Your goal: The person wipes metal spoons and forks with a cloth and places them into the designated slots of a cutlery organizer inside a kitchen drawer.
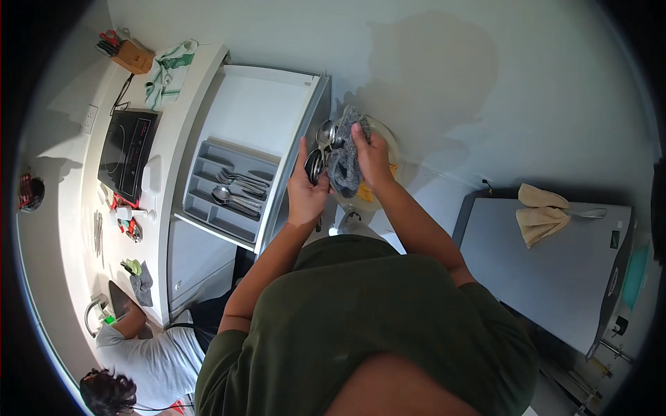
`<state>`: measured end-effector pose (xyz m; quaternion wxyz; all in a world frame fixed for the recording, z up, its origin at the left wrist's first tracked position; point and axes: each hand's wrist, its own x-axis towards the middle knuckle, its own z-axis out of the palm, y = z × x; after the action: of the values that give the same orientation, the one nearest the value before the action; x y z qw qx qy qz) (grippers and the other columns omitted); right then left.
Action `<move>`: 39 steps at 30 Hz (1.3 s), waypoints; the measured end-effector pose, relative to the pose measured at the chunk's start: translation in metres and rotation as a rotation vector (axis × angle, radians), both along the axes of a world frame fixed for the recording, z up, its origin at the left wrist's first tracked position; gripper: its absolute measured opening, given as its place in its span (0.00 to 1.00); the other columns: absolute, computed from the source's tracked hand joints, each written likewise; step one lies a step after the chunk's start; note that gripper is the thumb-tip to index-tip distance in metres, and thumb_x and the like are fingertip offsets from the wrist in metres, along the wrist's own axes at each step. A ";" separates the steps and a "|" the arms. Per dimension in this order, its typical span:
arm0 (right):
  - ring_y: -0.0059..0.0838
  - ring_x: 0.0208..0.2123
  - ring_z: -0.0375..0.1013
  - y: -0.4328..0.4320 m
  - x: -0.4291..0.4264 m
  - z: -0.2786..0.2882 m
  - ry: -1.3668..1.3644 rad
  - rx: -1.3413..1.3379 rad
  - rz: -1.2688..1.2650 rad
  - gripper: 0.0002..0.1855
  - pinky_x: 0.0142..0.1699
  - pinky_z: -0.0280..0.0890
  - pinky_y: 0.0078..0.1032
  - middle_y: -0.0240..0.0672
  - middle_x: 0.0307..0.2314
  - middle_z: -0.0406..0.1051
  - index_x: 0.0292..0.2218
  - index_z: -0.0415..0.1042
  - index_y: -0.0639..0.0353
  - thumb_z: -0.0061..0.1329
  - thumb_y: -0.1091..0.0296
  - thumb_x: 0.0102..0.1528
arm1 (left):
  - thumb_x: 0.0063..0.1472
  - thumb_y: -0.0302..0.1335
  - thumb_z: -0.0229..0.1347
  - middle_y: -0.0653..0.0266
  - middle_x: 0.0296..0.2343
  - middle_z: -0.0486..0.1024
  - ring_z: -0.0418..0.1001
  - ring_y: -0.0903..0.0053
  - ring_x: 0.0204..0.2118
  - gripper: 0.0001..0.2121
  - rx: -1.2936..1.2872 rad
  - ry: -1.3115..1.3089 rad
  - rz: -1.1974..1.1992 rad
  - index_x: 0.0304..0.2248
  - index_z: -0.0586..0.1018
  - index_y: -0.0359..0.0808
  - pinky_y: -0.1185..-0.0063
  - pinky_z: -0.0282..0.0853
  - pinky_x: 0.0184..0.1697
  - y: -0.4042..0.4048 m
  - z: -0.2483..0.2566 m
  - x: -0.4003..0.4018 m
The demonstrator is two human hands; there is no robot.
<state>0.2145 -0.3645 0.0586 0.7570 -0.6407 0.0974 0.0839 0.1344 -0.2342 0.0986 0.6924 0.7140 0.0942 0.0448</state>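
My left hand [306, 196] holds a bunch of metal spoons [314, 165], with their shiny bowls pointing away from me. In my right hand [373, 158] is a bunched grey cloth [346, 169], which touches the spoons and hides part of them. Left of my hands, a white drawer [260, 96] is pulled out. Inside it sits a grey cutlery tray [202, 213] with forks [242, 181] and spoons [237, 202] in separate compartments. Below the cloth a round pale container [390, 138] is partly hidden, with something yellow [365, 193] in it.
On the counter at left are an induction cooktop [127, 153], a wooden knife block [134, 57] and a green-striped towel [169, 73]. A person in a grey shirt [151, 364] leans at the sink [120, 299]. Beige cloths [541, 221] lie on a grey appliance [520, 281] at right.
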 end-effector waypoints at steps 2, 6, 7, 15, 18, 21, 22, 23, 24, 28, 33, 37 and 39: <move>0.32 0.24 0.67 0.016 0.002 -0.002 -0.071 0.077 0.004 0.12 0.35 0.62 0.27 0.40 0.22 0.69 0.33 0.67 0.67 0.48 0.65 0.51 | 0.49 0.11 0.44 0.63 0.21 0.70 0.67 0.83 0.18 0.34 0.067 0.023 0.049 0.57 0.50 0.38 0.84 0.66 0.23 0.013 0.006 0.003; 0.43 0.26 0.68 0.047 0.003 -0.025 -0.294 -0.253 0.124 0.14 0.35 0.62 0.32 0.45 0.22 0.69 0.35 0.66 0.66 0.49 0.65 0.49 | 0.45 0.14 0.47 0.54 0.18 0.69 0.69 0.68 0.17 0.36 0.382 0.028 0.019 0.56 0.50 0.37 0.79 0.65 0.24 0.036 0.001 0.002; 0.45 0.26 0.69 0.053 0.006 -0.027 -0.262 -0.296 0.162 0.15 0.35 0.62 0.33 0.46 0.22 0.69 0.36 0.66 0.66 0.48 0.66 0.49 | 0.46 0.14 0.48 0.53 0.19 0.70 0.69 0.66 0.18 0.36 0.414 0.003 0.044 0.56 0.50 0.36 0.78 0.65 0.25 0.044 -0.005 0.003; 0.49 0.31 0.69 0.088 0.089 -0.041 -0.280 -0.793 -0.002 0.14 0.37 0.62 0.35 0.51 0.27 0.70 0.36 0.66 0.67 0.47 0.66 0.50 | 0.50 0.17 0.49 0.50 0.23 0.74 0.74 0.64 0.21 0.34 0.467 0.074 0.149 0.56 0.48 0.34 0.75 0.68 0.28 0.112 -0.077 0.064; 0.38 0.30 0.70 0.070 0.098 -0.053 -0.076 -0.396 0.031 0.15 0.37 0.63 0.31 0.44 0.28 0.71 0.38 0.66 0.66 0.46 0.64 0.52 | 0.51 0.19 0.50 0.56 0.21 0.75 0.73 0.76 0.16 0.34 0.391 0.163 0.197 0.56 0.48 0.34 0.78 0.68 0.21 0.142 -0.119 0.092; 0.28 0.30 0.69 0.065 0.083 -0.053 0.158 0.022 0.071 0.15 0.37 0.64 0.28 0.36 0.30 0.71 0.39 0.66 0.65 0.46 0.64 0.53 | 0.51 0.21 0.51 0.57 0.19 0.74 0.73 0.75 0.16 0.34 0.318 0.282 0.204 0.56 0.49 0.34 0.78 0.68 0.21 0.158 -0.157 0.110; 0.25 0.30 0.69 0.065 0.075 -0.050 0.228 0.157 0.071 0.15 0.37 0.65 0.27 0.34 0.30 0.70 0.40 0.66 0.64 0.46 0.64 0.54 | 0.51 0.22 0.52 0.60 0.18 0.74 0.73 0.75 0.16 0.32 0.271 0.264 0.253 0.55 0.52 0.30 0.78 0.67 0.20 0.163 -0.168 0.113; 0.26 0.30 0.69 0.066 0.070 -0.046 0.258 0.166 0.073 0.14 0.37 0.65 0.27 0.34 0.31 0.70 0.40 0.66 0.64 0.45 0.64 0.54 | 0.51 0.22 0.52 0.61 0.17 0.74 0.73 0.76 0.16 0.31 0.353 0.254 0.264 0.54 0.53 0.29 0.78 0.67 0.20 0.171 -0.178 0.114; 0.26 0.31 0.69 0.064 0.066 -0.044 0.287 0.176 0.066 0.14 0.37 0.65 0.27 0.34 0.31 0.70 0.40 0.66 0.63 0.45 0.65 0.54 | 0.51 0.22 0.52 0.62 0.16 0.73 0.73 0.76 0.17 0.30 0.435 0.240 0.265 0.53 0.54 0.28 0.78 0.68 0.20 0.176 -0.182 0.118; 0.27 0.31 0.70 0.067 0.062 -0.041 0.352 0.234 0.041 0.14 0.37 0.66 0.28 0.35 0.30 0.70 0.40 0.65 0.64 0.46 0.65 0.54 | 0.52 0.21 0.51 0.62 0.19 0.73 0.75 0.76 0.21 0.21 0.587 0.085 0.331 0.47 0.64 0.25 0.80 0.71 0.20 0.180 -0.180 0.120; 0.28 0.31 0.71 0.091 0.064 -0.031 0.367 0.390 0.108 0.15 0.37 0.67 0.29 0.36 0.30 0.70 0.39 0.65 0.66 0.46 0.65 0.53 | 0.54 0.19 0.50 0.60 0.27 0.72 0.75 0.72 0.25 0.07 -0.260 0.311 0.280 0.35 0.70 0.27 0.80 0.74 0.22 0.164 -0.134 0.105; 0.29 0.31 0.72 0.098 0.067 -0.024 0.338 0.527 0.163 0.16 0.38 0.67 0.27 0.36 0.30 0.70 0.39 0.65 0.67 0.46 0.64 0.53 | 0.54 0.17 0.49 0.60 0.27 0.72 0.74 0.73 0.28 0.05 -0.444 0.296 0.264 0.32 0.71 0.27 0.81 0.74 0.22 0.137 -0.081 0.077; 0.27 0.31 0.71 0.099 0.064 -0.011 0.330 0.528 0.186 0.16 0.38 0.67 0.25 0.35 0.30 0.70 0.38 0.66 0.67 0.46 0.63 0.53 | 0.54 0.17 0.49 0.62 0.26 0.71 0.73 0.76 0.28 0.04 -0.369 0.216 0.219 0.31 0.71 0.29 0.81 0.73 0.20 0.132 -0.068 0.065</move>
<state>0.2782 -0.2658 0.0476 0.8599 -0.4062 0.1348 0.2781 0.1993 -0.1017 0.0310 0.7879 0.5616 0.2513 0.0249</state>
